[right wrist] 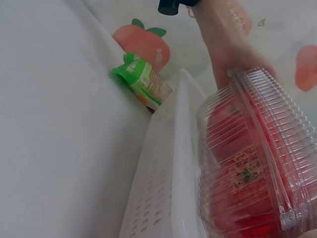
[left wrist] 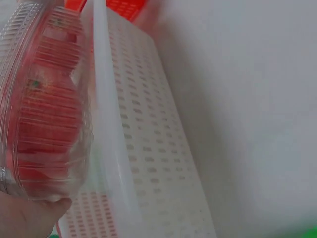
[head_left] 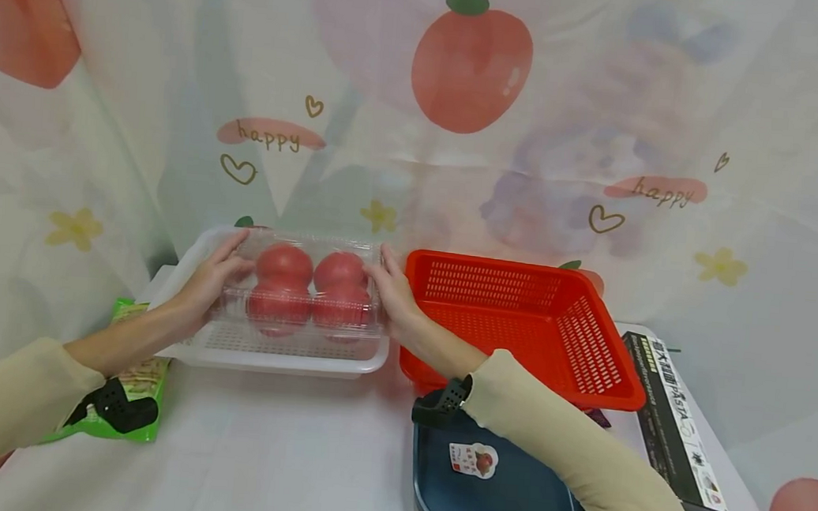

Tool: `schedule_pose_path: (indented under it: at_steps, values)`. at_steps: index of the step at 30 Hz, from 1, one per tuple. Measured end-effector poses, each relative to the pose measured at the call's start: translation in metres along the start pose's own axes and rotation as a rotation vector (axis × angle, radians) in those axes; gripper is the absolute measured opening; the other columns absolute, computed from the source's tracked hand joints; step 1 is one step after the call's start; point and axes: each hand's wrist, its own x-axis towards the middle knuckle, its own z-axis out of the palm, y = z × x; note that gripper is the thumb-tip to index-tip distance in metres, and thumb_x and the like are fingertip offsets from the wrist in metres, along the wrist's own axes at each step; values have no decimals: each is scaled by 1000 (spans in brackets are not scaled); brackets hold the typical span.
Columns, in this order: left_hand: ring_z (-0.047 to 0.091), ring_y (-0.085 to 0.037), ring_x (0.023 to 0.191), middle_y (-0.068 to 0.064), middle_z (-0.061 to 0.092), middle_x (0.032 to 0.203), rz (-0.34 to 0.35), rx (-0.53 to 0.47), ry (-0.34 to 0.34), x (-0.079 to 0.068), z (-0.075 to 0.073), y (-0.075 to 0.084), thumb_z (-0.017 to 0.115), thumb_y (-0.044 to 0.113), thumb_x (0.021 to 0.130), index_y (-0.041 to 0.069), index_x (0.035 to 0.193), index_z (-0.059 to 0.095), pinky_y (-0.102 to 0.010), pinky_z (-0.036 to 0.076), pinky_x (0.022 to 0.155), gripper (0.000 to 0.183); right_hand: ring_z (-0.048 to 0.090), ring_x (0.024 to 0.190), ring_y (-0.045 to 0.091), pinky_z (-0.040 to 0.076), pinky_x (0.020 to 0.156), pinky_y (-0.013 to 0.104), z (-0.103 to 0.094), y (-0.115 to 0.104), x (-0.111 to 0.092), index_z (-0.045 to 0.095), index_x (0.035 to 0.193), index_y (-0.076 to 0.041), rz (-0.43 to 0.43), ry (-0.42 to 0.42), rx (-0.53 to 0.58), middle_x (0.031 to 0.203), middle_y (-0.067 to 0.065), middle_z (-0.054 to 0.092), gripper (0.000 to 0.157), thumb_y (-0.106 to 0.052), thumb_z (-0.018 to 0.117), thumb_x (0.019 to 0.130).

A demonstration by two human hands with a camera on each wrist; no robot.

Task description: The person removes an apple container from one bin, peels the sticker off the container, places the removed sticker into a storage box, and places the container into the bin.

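A clear ridged plastic box (head_left: 310, 312) with several red tomatoes (head_left: 284, 265) inside is held up between both hands. My left hand (head_left: 205, 282) grips its left end, and my right hand (head_left: 397, 296) grips the right end. Below the box is a white perforated basket (head_left: 266, 361), whose near rim shows in front of it. In the left wrist view, the left thumb and fingers (left wrist: 34, 214) are against the end of the box. The right wrist view shows the box (right wrist: 252, 158) tilted beside the basket's rim; only an edge of the right hand appears there.
A red perforated basket (head_left: 440, 321) stands right of the white one. In front of it lies a dark blue tray (head_left: 477, 510) with a label, partly under the right sleeve. A black-and-white pasta box (head_left: 677, 433) is at the right edge, a green packet (head_left: 143, 387) at the left.
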Motion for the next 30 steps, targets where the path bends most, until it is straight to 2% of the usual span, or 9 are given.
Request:
schedule_pose_path:
  at_steps: [4,8,15,18,20,23,26,28,30]
  values:
    - [2,-35,151,-7,-1,165,-16,10,-6,5,-5,-5,37,27,99,30,156,-2,-65,9,114,69,21,145,20,18,122,44,3,5,3,19,156,-28,1,9,-36,164,-2,14,71,-22,54,95]
    - [5,-37,150,-7,-7,165,-30,35,-27,10,-9,-11,37,25,101,28,156,-4,-63,7,117,68,17,147,18,11,123,42,6,9,7,17,157,-22,-6,4,-60,165,-1,10,71,-19,53,95]
    - [7,-44,148,-9,-13,163,-50,88,-84,17,-19,-23,32,25,104,27,154,-11,-61,6,118,66,24,145,22,16,122,41,17,18,13,16,157,-19,14,12,-128,164,1,14,68,-20,49,97]
    - [8,-47,147,-13,-15,162,-38,154,-83,21,-24,-25,31,25,105,23,154,-12,-62,4,118,65,38,129,21,29,114,35,22,21,16,15,157,-21,21,26,-163,163,2,19,67,-19,49,99]
    - [8,-48,146,-15,-16,161,-33,186,-88,23,-27,-25,30,24,105,20,154,-12,-62,5,118,65,49,104,18,40,98,27,25,23,19,15,157,-21,23,36,-176,154,7,36,66,-18,49,100]
    - [11,-47,146,-23,-12,160,-50,214,-108,26,-29,-25,29,22,105,16,154,-14,-57,21,116,65,45,67,8,39,66,19,29,19,15,13,157,-17,34,39,-184,124,11,53,66,-13,48,100]
    - [24,-43,140,-28,-3,160,-73,238,-129,29,-31,-26,29,21,105,14,153,-15,-40,41,99,65,50,75,11,42,71,21,31,22,21,13,157,-12,24,42,-186,134,14,50,66,-10,46,100]
    - [29,-41,134,-30,1,159,-96,250,-137,30,-32,-27,29,22,105,16,153,-16,-31,42,84,66,52,94,17,42,82,25,33,25,25,12,156,-10,23,43,-186,149,17,40,65,-9,45,100]
    - [30,-41,133,-29,0,159,-104,252,-147,32,-34,-28,30,23,105,16,153,-16,-31,41,82,66,41,115,22,36,93,29,32,33,33,13,156,-10,11,51,-190,161,12,21,65,-10,46,100]
